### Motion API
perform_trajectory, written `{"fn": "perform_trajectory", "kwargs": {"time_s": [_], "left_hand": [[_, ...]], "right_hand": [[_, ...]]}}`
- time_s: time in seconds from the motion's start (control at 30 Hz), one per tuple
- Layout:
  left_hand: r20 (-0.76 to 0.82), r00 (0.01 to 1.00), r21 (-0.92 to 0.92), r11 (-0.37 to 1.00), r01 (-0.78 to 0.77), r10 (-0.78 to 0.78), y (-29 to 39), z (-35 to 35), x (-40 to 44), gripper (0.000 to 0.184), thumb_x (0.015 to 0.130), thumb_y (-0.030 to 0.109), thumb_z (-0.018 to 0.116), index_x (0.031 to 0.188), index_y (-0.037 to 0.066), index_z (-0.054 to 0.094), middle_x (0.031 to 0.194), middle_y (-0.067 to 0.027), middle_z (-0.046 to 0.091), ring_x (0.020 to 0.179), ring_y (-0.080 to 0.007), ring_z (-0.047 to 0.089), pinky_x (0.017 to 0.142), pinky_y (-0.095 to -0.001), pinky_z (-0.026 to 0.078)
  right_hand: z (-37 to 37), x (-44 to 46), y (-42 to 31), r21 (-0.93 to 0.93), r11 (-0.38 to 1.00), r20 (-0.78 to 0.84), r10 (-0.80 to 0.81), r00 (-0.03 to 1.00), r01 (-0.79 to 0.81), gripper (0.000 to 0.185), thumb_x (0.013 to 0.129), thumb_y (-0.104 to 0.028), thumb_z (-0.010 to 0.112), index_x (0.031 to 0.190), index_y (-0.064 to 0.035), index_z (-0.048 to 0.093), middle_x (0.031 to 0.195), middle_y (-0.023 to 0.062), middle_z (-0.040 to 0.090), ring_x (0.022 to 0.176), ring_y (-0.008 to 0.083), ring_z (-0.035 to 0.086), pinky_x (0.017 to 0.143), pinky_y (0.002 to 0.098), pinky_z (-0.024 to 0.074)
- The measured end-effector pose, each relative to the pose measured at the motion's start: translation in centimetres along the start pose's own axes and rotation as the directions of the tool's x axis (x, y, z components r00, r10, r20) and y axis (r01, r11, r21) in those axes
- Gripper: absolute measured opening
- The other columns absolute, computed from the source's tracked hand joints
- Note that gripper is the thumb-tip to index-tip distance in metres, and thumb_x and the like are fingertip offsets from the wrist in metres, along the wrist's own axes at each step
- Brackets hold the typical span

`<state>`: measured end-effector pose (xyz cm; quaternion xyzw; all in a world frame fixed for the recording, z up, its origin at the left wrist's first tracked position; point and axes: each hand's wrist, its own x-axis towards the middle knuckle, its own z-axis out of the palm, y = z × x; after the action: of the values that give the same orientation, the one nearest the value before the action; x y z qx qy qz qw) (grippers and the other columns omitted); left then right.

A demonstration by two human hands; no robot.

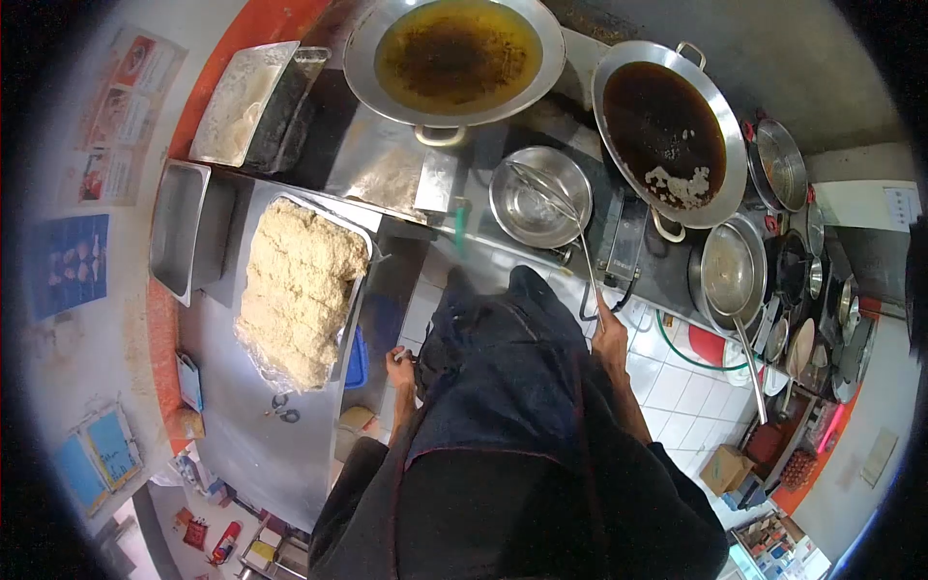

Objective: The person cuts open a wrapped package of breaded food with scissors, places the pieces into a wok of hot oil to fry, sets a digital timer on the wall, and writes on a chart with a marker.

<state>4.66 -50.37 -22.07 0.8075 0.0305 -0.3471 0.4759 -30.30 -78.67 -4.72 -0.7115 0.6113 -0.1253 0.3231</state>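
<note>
Skimmer (559, 197), gripped in the right hand (609, 340), could tip the steel bowl (523, 217) if levered; left hand's (399, 369) grasp: cannot tell.

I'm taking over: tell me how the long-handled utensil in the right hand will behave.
The utensil is probably stiff: its slender handle looks metallic. It may feel head-heavy, its broader head lying far from the right hand.

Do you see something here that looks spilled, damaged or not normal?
One thing: pale clumps float on the dark liquid in the right wok; the other wok shows no such clumps. The tool in the right hand looks ordinary. I see no clear spill or damage.
</note>
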Motion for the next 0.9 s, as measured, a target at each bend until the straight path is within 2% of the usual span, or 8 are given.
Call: {"fn": "perform_trajectory", "kwargs": {"time_s": [0.1,0.2,0.27,0.4,0.47,0.57,0.8,0.9], "left_hand": [[-0.008,1.000,0.056,0.998,0.019,-0.019,1.4,0.0,-0.3,0.028,0.089,0.010,0.064,0.116,0.008,0.055,0.079,-0.0109,0.067,0.063,-0.0173,0.062,0.058,-0.0299,0.048],[-0.011,0.998,0.064,0.996,0.061,-0.061,2.2,0.5,-0.8,0.028,0.089,0.010,0.064,0.116,0.008,0.054,0.079,-0.0105,0.067,0.064,-0.0171,0.062,0.058,-0.0295,0.048],[-0.011,0.997,0.051,0.996,0.077,-0.077,2.3,0.5,-0.6,0.028,0.089,0.009,0.064,0.115,0.008,0.055,0.079,-0.0103,0.066,0.065,-0.0170,0.062,0.058,-0.0296,0.048],[0.043,0.997,-0.064,0.996,-0.069,0.071,0.4,0.4,0.0,0.027,0.089,0.009,0.065,0.114,0.006,0.055,0.083,-0.0101,0.066,0.066,-0.0167,0.061,0.057,-0.0304,0.047],[0.069,0.993,-0.110,0.990,-0.090,0.098,0.0,0.1,0.3,0.027,0.088,0.009,0.065,0.113,0.005,0.055,0.084,-0.0099,0.065,0.066,-0.0167,0.061,0.057,-0.0304,0.047],[0.049,0.999,0.067,0.998,-0.020,0.017,0.4,0.1,0.7,0.026,0.087,0.009,0.066,0.111,0.005,0.057,0.083,-0.0097,0.065,0.066,-0.0160,0.060,0.058,-0.0300,0.047],[0.067,0.996,-0.026,0.998,-0.064,0.065,-0.6,0.3,2.4,0.022,0.087,0.009,0.068,0.106,0.003,0.058,0.085,-0.0077,0.065,0.069,-0.0156,0.060,0.060,-0.0304,0.047],[0.126,0.991,-0.013,0.999,-0.048,0.050,0.8,0.4,2.2,0.020,0.088,0.008,0.067,0.105,0.003,0.058,0.089,-0.0075,0.065,0.071,-0.0158,0.061,0.064,-0.0311,0.049]], "right_hand": [[0.2,-0.4,-0.3,0.098,0.989,-0.084,-0.098,0.992,0.106,0.049,0.096,-0.004,0.047,0.144,-0.0103,0.049,0.100,0.0296,0.067,0.094,0.0465,0.065,0.082,0.0455,0.0513],[0.7,-0.9,0.7,0.150,0.988,0.001,0.028,1.000,-0.028,0.045,0.098,-0.008,0.048,0.143,-0.0045,0.049,0.093,0.0230,0.069,0.083,0.0369,0.067,0.076,0.0412,0.0522],[1.2,-0.9,1.3,0.478,0.854,0.166,0.142,0.976,-0.205,0.046,0.100,-0.013,0.055,0.145,-0.0079,0.049,0.071,-0.0017,0.052,0.061,0.0055,0.046,0.055,0.0219,0.0389],[-1.6,-0.9,-2.2,0.567,0.708,0.358,0.247,0.900,-0.420,0.047,0.099,-0.015,0.057,0.145,-0.0066,0.047,0.068,-0.0055,0.048,0.056,0.0033,0.040,0.051,0.0197,0.0296],[-2.4,-1.0,-1.9,0.609,0.596,0.477,0.251,0.842,-0.523,0.048,0.100,-0.018,0.058,0.145,-0.0045,0.047,0.079,-0.0035,0.055,0.068,0.0051,0.050,0.061,0.0197,0.0392],[-3.4,-1.3,-2.6,0.619,0.489,0.578,0.247,0.778,-0.615,0.049,0.100,-0.016,0.059,0.145,-0.0034,0.046,0.079,-0.0043,0.054,0.067,0.0027,0.046,0.059,0.0186,0.0362],[-4.4,-1.7,-3.8,0.583,0.563,0.558,0.247,0.792,-0.586,0.048,0.101,-0.018,0.057,0.146,-0.0046,0.047,0.077,-0.0063,0.048,0.065,0.0026,0.040,0.058,0.0198,0.0339],[-4.8,-1.9,-3.9,0.612,0.532,0.572,0.214,0.792,-0.585,0.051,0.100,-0.021,0.057,0.147,-0.0032,0.044,0.066,-0.0104,0.040,0.052,0.0014,0.033,0.049,0.0189,0.0244]]}}
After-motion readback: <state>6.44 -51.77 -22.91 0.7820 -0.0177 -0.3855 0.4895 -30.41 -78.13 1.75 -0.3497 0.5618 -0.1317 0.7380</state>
